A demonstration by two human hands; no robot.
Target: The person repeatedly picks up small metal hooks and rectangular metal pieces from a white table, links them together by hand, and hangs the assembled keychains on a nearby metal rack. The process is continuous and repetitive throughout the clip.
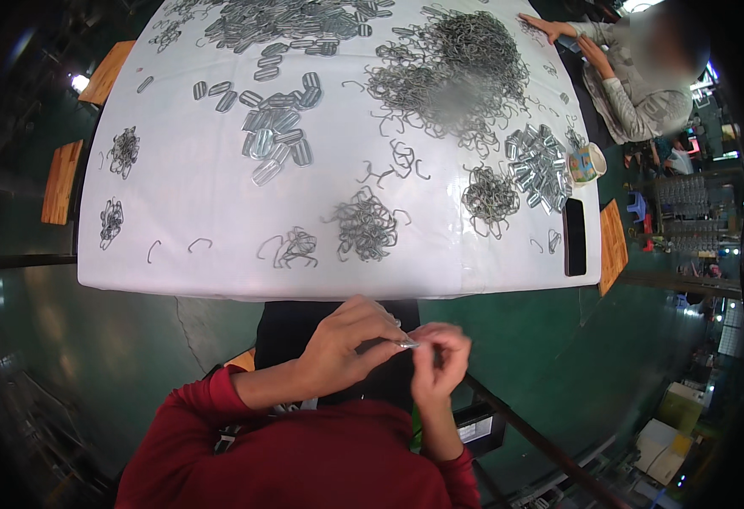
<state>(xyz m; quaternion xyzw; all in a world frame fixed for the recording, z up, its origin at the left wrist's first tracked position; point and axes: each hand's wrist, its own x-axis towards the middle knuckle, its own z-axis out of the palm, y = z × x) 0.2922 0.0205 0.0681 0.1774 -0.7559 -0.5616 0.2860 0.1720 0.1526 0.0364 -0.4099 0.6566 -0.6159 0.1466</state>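
Observation:
Just beyond the table's near edge, over my lap, my left hand (350, 343) pinches a small shiny metal buckle (407, 344) between thumb and fingers. Most of the buckle is covered by those fingers. My right hand (441, 360) is right beside its end, fingers curled toward the thumb and slightly blurred; what they hold, if anything, is hidden. On the table ahead lie a heap of bent wire hooks (367, 226) and a smaller cluster of them (295, 248). Farther off, flat oval metal buckles (274, 127) are spread in a loose group.
A white-covered table (244, 212) carries a large wire-hook pile (465, 68) and a buckle pile (270, 21) at the back. On the right are more buckles (539, 168), a paper cup (588, 163) and a black phone (575, 237). Another person (643, 81) sits at the far right.

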